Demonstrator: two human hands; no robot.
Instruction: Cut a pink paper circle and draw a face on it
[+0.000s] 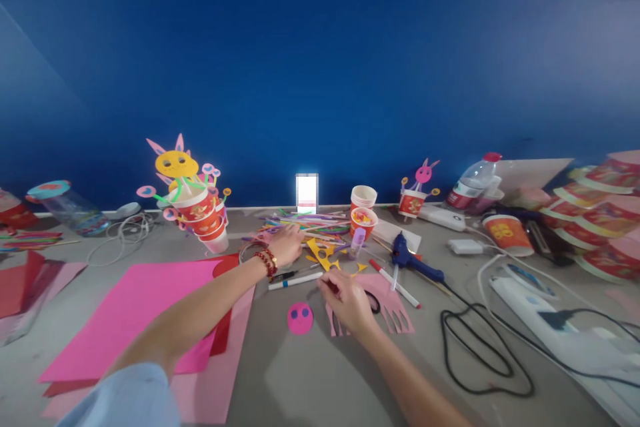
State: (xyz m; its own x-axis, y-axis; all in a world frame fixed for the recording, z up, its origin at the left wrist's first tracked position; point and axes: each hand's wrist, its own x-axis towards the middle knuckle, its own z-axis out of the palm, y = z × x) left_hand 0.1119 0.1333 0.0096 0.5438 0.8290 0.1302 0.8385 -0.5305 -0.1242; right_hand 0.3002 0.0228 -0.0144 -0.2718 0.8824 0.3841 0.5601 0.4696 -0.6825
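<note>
My left hand (pixel 287 245), with a beaded bracelet on its wrist, reaches to the near edge of a pile of coloured sticks (pixel 320 221); its fingertips are too small to make out. Over the pink cut-out paper (pixel 397 313) is my right hand (pixel 344 293), its fingers pinched together beside a white marker (pixel 295 281). What the pinch holds, if anything, is too small to tell. A round pink paper face (pixel 300 318) with two dark eyes lies on the table between my forearms. Yellow paper scraps (pixel 323 253) lie between the hands.
Pink and red sheets (pixel 135 313) cover the left side. Decorated cups (pixel 195 213) stand behind them. A blue glue gun (pixel 413 260), its black cord (pixel 480 347), a power strip (pixel 575 340), a bottle (pixel 473 183) and stacked cups (pixel 600 213) are on the right. A phone (pixel 307 193) leans against the blue wall.
</note>
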